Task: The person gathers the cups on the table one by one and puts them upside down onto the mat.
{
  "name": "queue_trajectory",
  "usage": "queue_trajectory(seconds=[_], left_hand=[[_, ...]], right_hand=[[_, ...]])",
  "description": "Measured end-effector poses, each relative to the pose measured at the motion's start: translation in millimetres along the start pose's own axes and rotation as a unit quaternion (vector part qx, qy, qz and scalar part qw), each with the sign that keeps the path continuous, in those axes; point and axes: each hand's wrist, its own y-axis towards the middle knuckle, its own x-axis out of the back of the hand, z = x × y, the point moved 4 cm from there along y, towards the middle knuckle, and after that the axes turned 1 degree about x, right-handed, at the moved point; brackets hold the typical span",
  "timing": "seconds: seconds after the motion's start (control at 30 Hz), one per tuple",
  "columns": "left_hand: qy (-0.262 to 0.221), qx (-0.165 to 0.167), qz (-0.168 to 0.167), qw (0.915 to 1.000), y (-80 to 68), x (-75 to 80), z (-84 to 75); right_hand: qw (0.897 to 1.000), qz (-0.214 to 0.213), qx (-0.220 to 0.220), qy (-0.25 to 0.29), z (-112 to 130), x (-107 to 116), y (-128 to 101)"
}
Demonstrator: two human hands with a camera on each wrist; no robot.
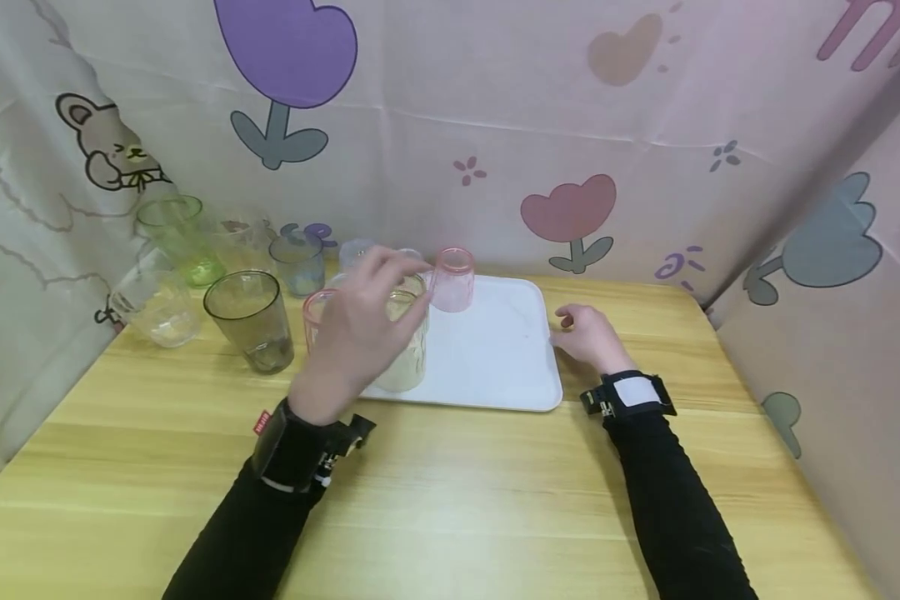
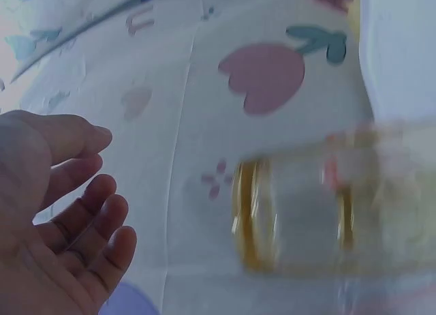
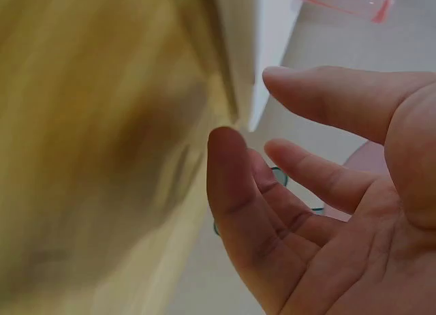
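Observation:
My left hand [image 1: 367, 321], its fingers loosely bent, hovers over the left part of the white tray [image 1: 495, 358]. Just beneath it stands a tall amber-tinted glass [image 1: 405, 362]. A gap separates the fingers from this amber glass [image 2: 293, 216] in the left wrist view, where the glass is blurred. At the tray's right edge is my right hand [image 1: 588, 337], with nothing gripped. Its thumb and fingers [image 3: 228, 165] are apart beside the tray's rim [image 3: 238, 49]; whether they touch it I cannot tell. A pink glass [image 1: 453, 287] stands on the tray's back edge area.
Left of the tray stand a dark grey glass [image 1: 251, 325], a blue-grey glass [image 1: 298, 267], a green glass [image 1: 183, 242] and a clear glass [image 1: 157, 312]. Another pink glass [image 1: 312, 317] is partly behind my left hand. A patterned curtain [image 1: 450, 150] hangs behind the wooden table [image 1: 450, 492].

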Motion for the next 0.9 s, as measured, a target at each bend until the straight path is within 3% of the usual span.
queue_trajectory(seconds=[0.3,0.53,0.7,0.9], left_hand=[[0.014,0.043,-0.045,0.998,-5.1,57.5,40.3],[0.002,0.147,-0.07,0.9867,-17.7,104.4,79.9],[-0.032,0.242,-0.055,0.9683,-28.0,125.8,110.9],[-0.073,0.316,0.015,0.9457,-42.9,138.2,140.2]], right_hand=[[0.999,0.026,-0.009,0.02,-5,-4,-2],[0.996,0.048,-0.02,0.078,-3,-10,-3],[0.994,0.048,-0.034,0.088,-4,-14,-1],[0.993,0.051,-0.041,0.101,-5,-15,0]])
